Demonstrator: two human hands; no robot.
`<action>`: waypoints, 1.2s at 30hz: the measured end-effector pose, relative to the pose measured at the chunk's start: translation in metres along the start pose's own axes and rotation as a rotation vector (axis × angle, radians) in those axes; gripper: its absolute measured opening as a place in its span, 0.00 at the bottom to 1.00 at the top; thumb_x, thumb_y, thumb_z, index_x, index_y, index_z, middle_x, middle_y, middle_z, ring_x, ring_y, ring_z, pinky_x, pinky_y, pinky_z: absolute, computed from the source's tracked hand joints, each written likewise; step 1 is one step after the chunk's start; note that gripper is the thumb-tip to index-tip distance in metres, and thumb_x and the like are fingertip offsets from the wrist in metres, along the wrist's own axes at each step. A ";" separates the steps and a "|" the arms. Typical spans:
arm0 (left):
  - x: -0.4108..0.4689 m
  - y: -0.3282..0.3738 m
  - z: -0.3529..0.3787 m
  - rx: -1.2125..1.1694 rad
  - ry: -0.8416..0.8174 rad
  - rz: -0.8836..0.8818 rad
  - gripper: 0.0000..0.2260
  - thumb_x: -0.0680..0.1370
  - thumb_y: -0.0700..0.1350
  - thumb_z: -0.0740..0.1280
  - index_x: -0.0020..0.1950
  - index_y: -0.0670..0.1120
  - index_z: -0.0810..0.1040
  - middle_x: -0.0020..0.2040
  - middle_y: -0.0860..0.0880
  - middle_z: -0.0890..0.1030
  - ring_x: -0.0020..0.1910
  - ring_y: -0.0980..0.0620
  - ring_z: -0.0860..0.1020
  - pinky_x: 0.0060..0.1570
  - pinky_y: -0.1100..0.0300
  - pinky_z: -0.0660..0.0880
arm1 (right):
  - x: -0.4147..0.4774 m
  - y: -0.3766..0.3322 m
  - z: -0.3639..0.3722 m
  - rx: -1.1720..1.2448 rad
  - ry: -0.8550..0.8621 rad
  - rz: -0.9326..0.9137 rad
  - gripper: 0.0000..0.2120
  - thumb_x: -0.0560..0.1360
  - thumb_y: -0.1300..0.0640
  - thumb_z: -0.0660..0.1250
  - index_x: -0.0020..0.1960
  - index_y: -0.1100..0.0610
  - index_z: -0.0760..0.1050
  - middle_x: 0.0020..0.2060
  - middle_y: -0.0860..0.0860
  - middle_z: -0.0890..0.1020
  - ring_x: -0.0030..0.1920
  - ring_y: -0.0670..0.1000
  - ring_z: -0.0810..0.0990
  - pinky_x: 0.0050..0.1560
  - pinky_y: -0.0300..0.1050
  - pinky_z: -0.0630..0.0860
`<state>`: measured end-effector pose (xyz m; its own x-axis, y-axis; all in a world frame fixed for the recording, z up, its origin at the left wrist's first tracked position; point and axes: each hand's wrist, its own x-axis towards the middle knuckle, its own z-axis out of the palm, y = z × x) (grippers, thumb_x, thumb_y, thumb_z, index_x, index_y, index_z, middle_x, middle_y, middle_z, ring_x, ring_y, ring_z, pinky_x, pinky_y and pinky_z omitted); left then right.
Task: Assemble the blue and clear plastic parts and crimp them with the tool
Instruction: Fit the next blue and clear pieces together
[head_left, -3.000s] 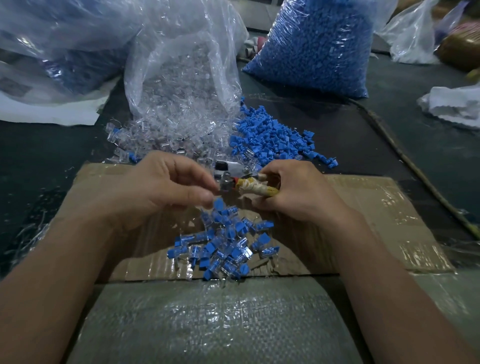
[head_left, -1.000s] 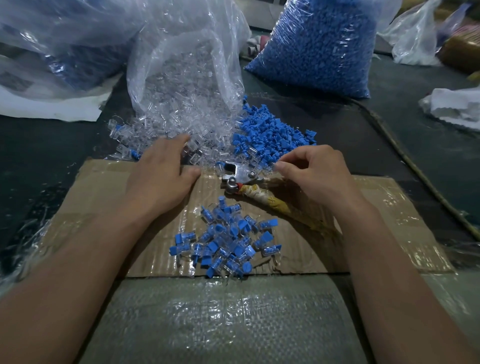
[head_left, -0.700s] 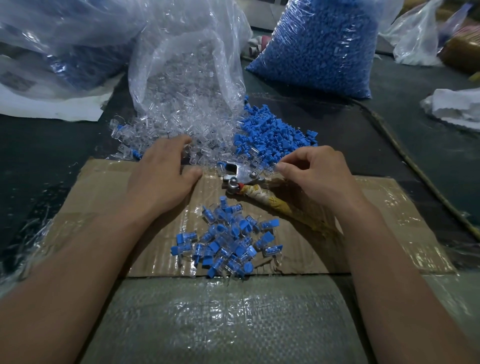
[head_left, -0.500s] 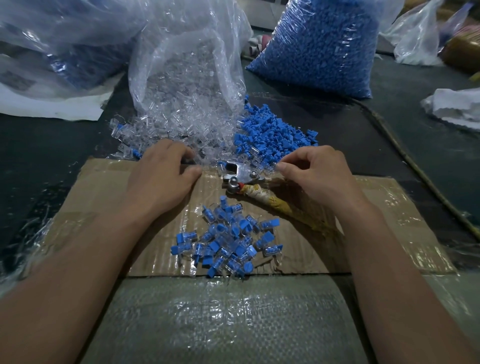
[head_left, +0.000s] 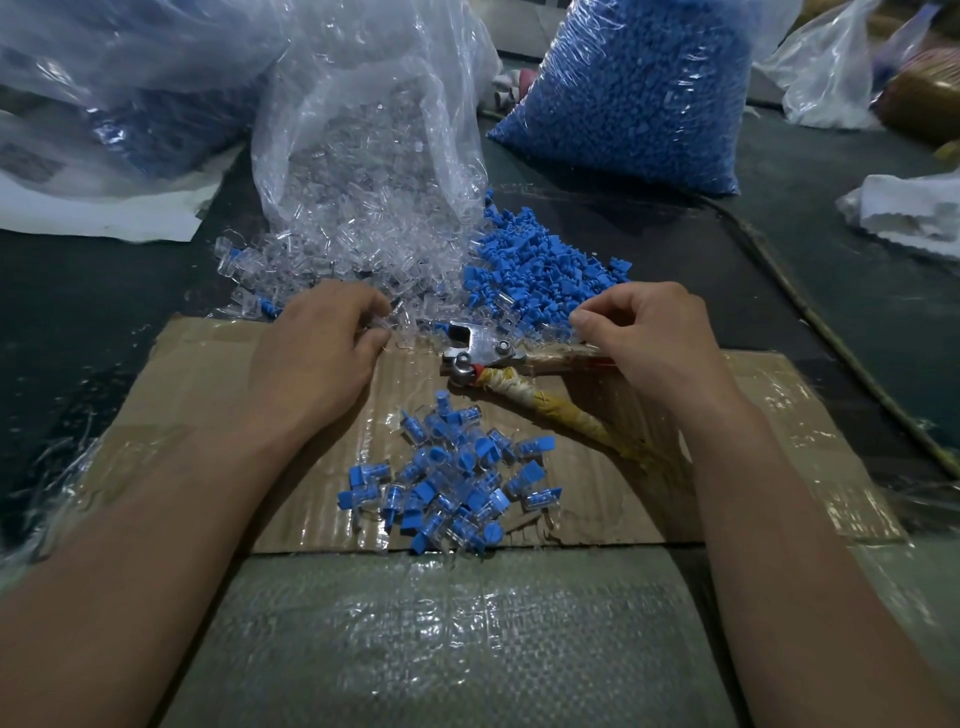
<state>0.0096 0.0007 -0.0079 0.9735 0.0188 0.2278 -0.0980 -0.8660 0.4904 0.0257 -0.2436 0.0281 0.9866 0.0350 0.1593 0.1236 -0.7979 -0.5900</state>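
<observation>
Clear pile (head_left: 332, 260) and blue pile (head_left: 540, 270) worked at their edges

A clear part (head_left: 382, 326) is pinched by the left hand (head_left: 317, 358) at the clear pile's near edge. The right hand (head_left: 657, 343) is curled at the blue pile, its grip unreadable. One crimping tool (head_left: 483, 348) lies between. One assembled heap (head_left: 452, 483) is flanked by bare cardboard (head_left: 197, 384).
</observation>
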 end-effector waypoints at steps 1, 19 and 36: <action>0.000 0.000 0.000 -0.010 0.012 -0.003 0.09 0.78 0.45 0.64 0.57 0.46 0.76 0.53 0.48 0.75 0.53 0.48 0.72 0.52 0.53 0.68 | 0.000 0.000 0.000 0.000 0.002 0.005 0.04 0.73 0.51 0.68 0.40 0.46 0.76 0.33 0.38 0.76 0.35 0.38 0.75 0.35 0.31 0.67; -0.016 0.014 -0.011 -0.666 0.161 -0.094 0.11 0.72 0.35 0.69 0.44 0.52 0.76 0.39 0.53 0.79 0.38 0.59 0.78 0.40 0.66 0.77 | 0.015 0.025 0.001 -0.055 0.139 0.207 0.13 0.75 0.55 0.65 0.59 0.53 0.77 0.54 0.50 0.80 0.50 0.48 0.76 0.51 0.43 0.70; -0.014 0.013 -0.006 -0.859 0.088 -0.122 0.12 0.74 0.35 0.67 0.39 0.52 0.75 0.36 0.50 0.82 0.34 0.58 0.81 0.30 0.70 0.74 | 0.021 0.026 0.008 -0.120 0.086 0.129 0.09 0.74 0.59 0.67 0.54 0.54 0.78 0.49 0.50 0.81 0.46 0.46 0.76 0.48 0.40 0.71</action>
<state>-0.0067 -0.0079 -0.0001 0.9714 0.1563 0.1788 -0.1501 -0.1789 0.9723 0.0501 -0.2589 0.0091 0.9800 -0.1198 0.1588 -0.0220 -0.8588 -0.5118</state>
